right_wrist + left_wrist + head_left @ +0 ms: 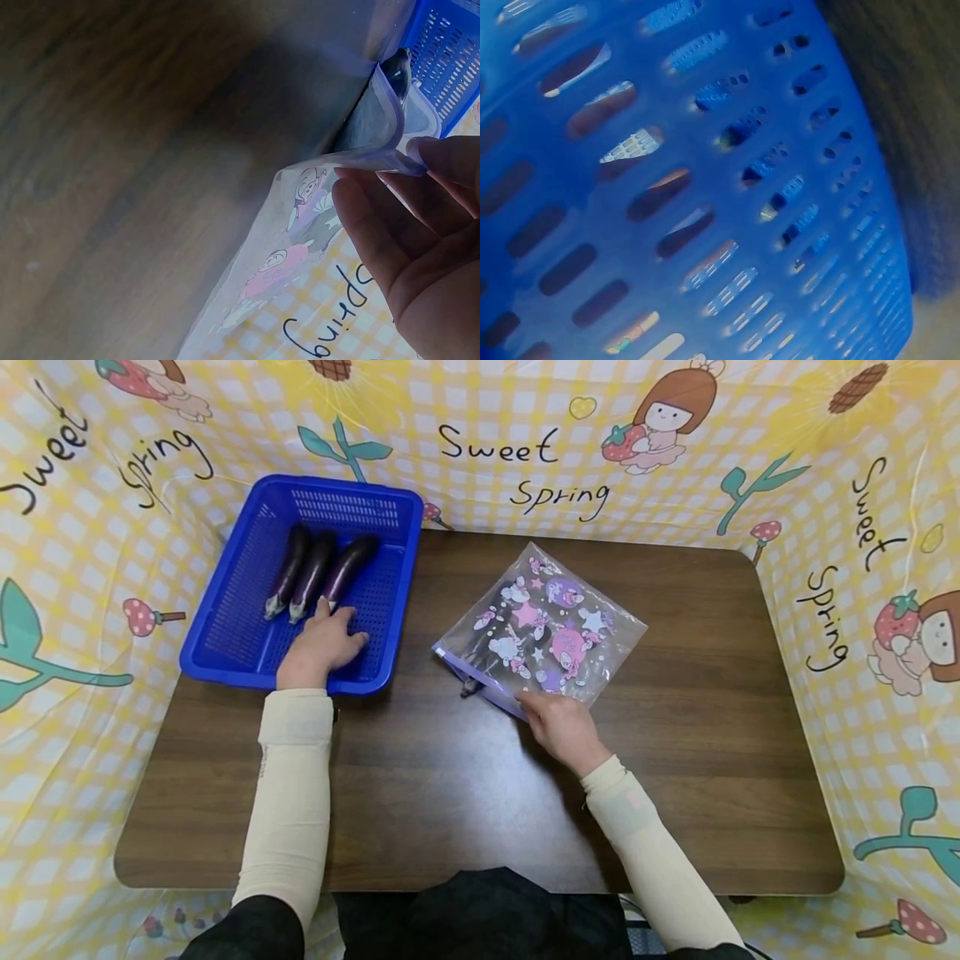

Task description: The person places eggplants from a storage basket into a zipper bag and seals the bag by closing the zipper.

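Three dark purple eggplants (318, 568) lie side by side in a blue plastic basket (197, 647). My left hand (318, 647) reaches over the basket's near rim, thumb spread, fingertips right at the stem end of the rightmost eggplant. The left wrist view shows only the perforated basket wall (585, 217); that hand is hidden there. My right hand (564, 731) pinches the purple-edged mouth of a clear printed zipper bag (551, 618) between thumb and fingers. A dark eggplant stem (470, 687) pokes out of the bag's mouth, also seen in the right wrist view.
The basket stands at the back left of a brown wooden table (450, 810), overhanging toward the left edge. A yellow checked cloth (480, 410) with printed figures hangs around the back and both sides.
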### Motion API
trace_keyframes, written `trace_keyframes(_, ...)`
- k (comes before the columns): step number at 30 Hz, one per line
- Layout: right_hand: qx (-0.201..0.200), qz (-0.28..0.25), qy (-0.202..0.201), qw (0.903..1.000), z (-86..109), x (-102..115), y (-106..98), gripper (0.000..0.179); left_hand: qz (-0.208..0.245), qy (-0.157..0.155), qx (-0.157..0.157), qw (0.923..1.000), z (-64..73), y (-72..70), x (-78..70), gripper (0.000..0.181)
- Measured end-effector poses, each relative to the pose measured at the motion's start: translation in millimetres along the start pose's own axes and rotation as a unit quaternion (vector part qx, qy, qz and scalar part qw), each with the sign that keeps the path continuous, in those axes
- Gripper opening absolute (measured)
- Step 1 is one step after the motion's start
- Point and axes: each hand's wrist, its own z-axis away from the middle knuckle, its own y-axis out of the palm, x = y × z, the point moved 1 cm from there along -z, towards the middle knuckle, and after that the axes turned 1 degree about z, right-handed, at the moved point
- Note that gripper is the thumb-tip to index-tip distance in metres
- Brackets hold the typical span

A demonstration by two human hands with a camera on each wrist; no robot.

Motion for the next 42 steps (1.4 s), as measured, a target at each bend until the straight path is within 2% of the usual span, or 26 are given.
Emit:
trace_keyframes(4, -0.001, 0.000, -0.002, 1.0000, -1.0, 0.9, -1.1, 0.021, 0.009, -0.025, 0.056, 0.9981, 1.4, -1.0, 1.5, 0.076)
trace_keyframes(7, 0.000, 0.001, -0.002, 1.0000, -1.5, 1.1, -1.7, 0.021, 0.009, -0.039, 0.077, 0.9962, 1.8, -1.4, 2.7, 0.079)
trace_keyframes(12, 0.004, 0.002, -0.001, 1.0000, -2.4, 2.1, -1.9, 0.022, -0.001, -0.040, 0.046, 0.9981, 0.6, -0.6, 5.9, 0.077)
trace_keyframes(16, 0.004, 0.004, 0.001, 1.0000, -2.7, 2.8, -3.5, 0.023, -0.002, -0.039, 0.036, 0.9986, -0.5, -0.4, 7.4, 0.076)
trace_keyframes(25, 0.000, 0.005, -0.003, 1.0000, -2.8, 4.3, -6.9, 0.023, -0.014, -0.013, 0.067, 0.9976, -1.8, -0.1, 4.2, 0.074)
trace_keyframes(29, -0.002, 0.008, -0.004, 1.0000, -2.6, 4.4, -7.2, 0.023, -0.022, -0.008, 0.071, 0.9972, -4.0, 2.5, -0.7, 0.077)
trace_keyframes(36, -0.004, 0.008, -0.004, 1.0000, -3.1, 7.5, -8.5, 0.023, -0.030, 0.006, 0.041, 0.9987, -6.7, 5.8, -9.7, 0.076)
trace_keyframes(39, -0.005, 0.005, -0.003, 1.0000, -3.8, 8.5, -8.4, 0.023, -0.034, 0.024, 0.023, 0.9989, -7.9, 5.0, -7.9, 0.066)
trace_keyframes(42, -0.006, 0.004, -0.003, 1.0000, -4.4, 8.9, -8.4, 0.024, -0.038, 0.057, 0.000, 0.9976, -9.8, 4.4, -5.0, 0.048)
